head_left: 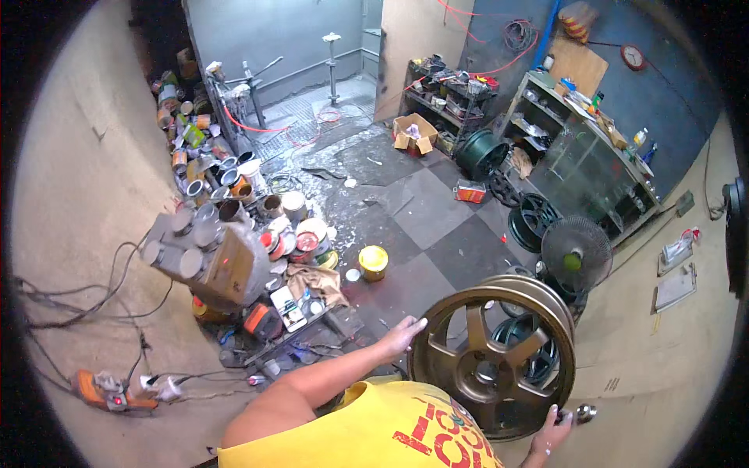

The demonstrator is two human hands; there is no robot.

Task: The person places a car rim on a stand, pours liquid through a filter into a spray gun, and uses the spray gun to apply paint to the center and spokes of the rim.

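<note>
A bronze multi-spoke wheel rim (472,331) is held up in front of my yellow shirt, tilted with its spoked face toward me. My left hand (402,337) grips its left edge, the fingers on the outer lip. Low on the right side, my right hand (551,434) is closed at the rim's edge, its fingers partly hidden. Just beyond those fingers is a shiny silver knob-like thing (585,413); whether the hand touches it, I cannot tell. Pale smudges mark both hands.
A standing fan (576,253) and dark green wheel rims (533,221) stand beyond the held rim. On the floor sits a yellow bucket (373,263). Paint cans (294,204) crowd the left, near a cardboard box (226,269). A glass-fronted cabinet (585,168) stands at the far right.
</note>
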